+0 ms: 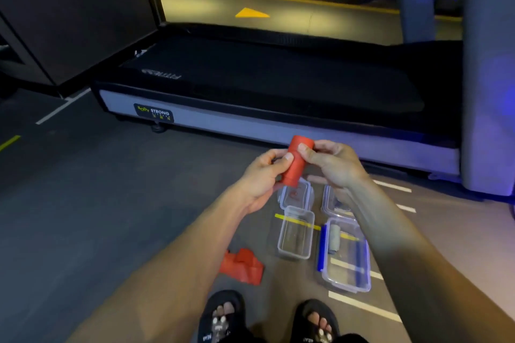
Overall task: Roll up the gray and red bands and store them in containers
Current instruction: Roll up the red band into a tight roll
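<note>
Hands hold one rolled red band (pixel 296 162) — top tipped up and right; left hand (pixel 260 175) pinches its bottom, right hand (pixel 331 166) its top

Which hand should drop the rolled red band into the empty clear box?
Probably the left hand: its grip wraps most of the rolled red band, and the empty clear plastic box lies nearer its side.

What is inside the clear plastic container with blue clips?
The clear plastic container with blue clips holds one rolled gray band at its far end. The right forearm hides its far right corner.
</note>
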A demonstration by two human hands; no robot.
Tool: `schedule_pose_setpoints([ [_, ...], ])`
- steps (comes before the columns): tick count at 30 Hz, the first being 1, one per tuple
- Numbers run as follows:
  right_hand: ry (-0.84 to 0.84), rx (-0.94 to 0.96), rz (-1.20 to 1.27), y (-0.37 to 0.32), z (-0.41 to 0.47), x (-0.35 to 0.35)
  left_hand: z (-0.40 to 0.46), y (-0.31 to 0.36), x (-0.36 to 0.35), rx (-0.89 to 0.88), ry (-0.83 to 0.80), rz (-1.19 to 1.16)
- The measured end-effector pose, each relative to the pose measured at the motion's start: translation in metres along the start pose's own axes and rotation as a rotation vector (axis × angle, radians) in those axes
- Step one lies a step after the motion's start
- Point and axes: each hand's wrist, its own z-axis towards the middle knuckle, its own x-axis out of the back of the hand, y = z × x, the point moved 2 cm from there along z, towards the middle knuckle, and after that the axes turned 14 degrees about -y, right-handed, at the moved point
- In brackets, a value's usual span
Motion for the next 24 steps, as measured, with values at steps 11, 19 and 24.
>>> schedule_pose_setpoints([
  [11, 0.116, -0.333, 0.131, 0.197, 0.074, 0.018, 0.057, -0.197, 0.06, 0.271, 0.117, 0.087],
  [19, 0.253, -0.489, 0.002, 0.307, 0.1, 0.036, 0.083, -0.281, 0.086, 0.408, 0.074, 0.379],
  [24, 0.233, -0.494, -0.426, 0.311, 0.136, 0.04, 0.095, -0.288, 0.115, 0.443, 0.279, 0.648],
])
